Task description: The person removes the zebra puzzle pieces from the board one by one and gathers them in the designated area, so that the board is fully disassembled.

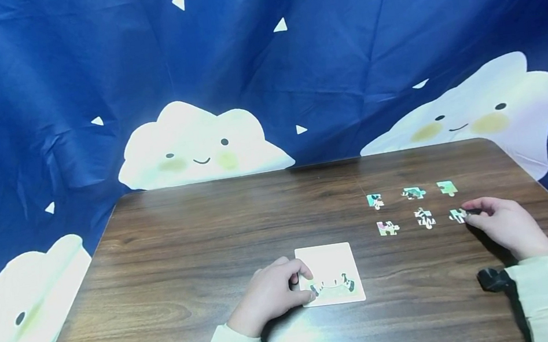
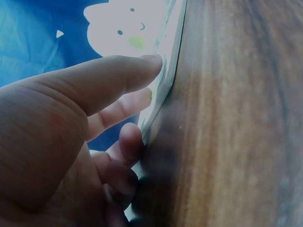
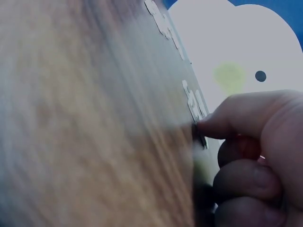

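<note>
A square white puzzle board (image 1: 330, 262) with a small printed picture along its lower part lies on the table. My left hand (image 1: 275, 290) rests at its left side, thumb and index finger on the board. In the left wrist view the thumb (image 2: 123, 73) lies along the board's edge (image 2: 165, 78), and the other fingers bend loosely. At the right, my right hand (image 1: 510, 222) pinches the right edge of a striped jigsaw piece (image 1: 457, 216) between thumb and index finger. The right wrist view has the thumb tip against that thin piece (image 3: 204, 142), low at the tabletop; the index fingertip is hidden.
Several other jigsaw pieces lie in two rows: a blue one (image 1: 375, 200), a dark patterned one (image 1: 414, 193), a green one (image 1: 447, 188), a pinkish one (image 1: 388, 228) and a striped one (image 1: 425, 218). A blue cloth with clouds (image 1: 257, 50) hangs behind the wooden table (image 1: 183, 236).
</note>
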`<state>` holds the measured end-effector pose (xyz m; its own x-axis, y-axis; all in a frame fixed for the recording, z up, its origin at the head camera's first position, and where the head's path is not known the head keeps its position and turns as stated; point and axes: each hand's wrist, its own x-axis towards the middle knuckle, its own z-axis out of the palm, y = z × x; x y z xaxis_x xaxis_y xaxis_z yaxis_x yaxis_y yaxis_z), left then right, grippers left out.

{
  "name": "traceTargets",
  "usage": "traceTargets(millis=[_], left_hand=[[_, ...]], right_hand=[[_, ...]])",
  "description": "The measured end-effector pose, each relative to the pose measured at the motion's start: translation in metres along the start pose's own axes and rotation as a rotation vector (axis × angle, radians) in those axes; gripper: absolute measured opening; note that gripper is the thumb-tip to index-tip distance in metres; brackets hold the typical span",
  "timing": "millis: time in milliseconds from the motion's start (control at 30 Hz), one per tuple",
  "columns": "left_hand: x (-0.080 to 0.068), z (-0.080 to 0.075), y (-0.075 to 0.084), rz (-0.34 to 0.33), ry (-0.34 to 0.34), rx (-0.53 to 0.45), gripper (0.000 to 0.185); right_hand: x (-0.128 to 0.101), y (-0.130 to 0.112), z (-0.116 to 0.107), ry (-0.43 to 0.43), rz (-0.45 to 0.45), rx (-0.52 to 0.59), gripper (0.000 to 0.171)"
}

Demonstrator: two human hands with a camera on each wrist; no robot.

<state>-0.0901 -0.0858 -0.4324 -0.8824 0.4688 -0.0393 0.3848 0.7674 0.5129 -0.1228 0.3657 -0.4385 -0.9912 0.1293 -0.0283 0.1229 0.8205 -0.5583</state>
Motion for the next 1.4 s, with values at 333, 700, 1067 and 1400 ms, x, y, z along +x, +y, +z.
traceTargets(millis=[333,700,1067,1400], left_hand=[[0.000,0.000,0.002,-0.013,-0.018,0.039,0.031],[-0.001,0.001,0.005,-0.009,0.003,0.076,0.033],[-0.003,-0.003,-0.011,-0.016,-0.040,-0.096,0.066],[-0.004,-0.008,-0.006,-0.052,-0.042,-0.013,0.076]], right_hand=[[0.000,0.000,0.001,0.033,0.014,-0.006,0.041],[-0.002,-0.007,0.004,0.179,0.056,0.098,0.033],[-0.005,-0.032,0.013,0.281,-0.014,0.147,0.024],[-0.010,-0.065,0.032,0.246,-0.149,0.126,0.017]])
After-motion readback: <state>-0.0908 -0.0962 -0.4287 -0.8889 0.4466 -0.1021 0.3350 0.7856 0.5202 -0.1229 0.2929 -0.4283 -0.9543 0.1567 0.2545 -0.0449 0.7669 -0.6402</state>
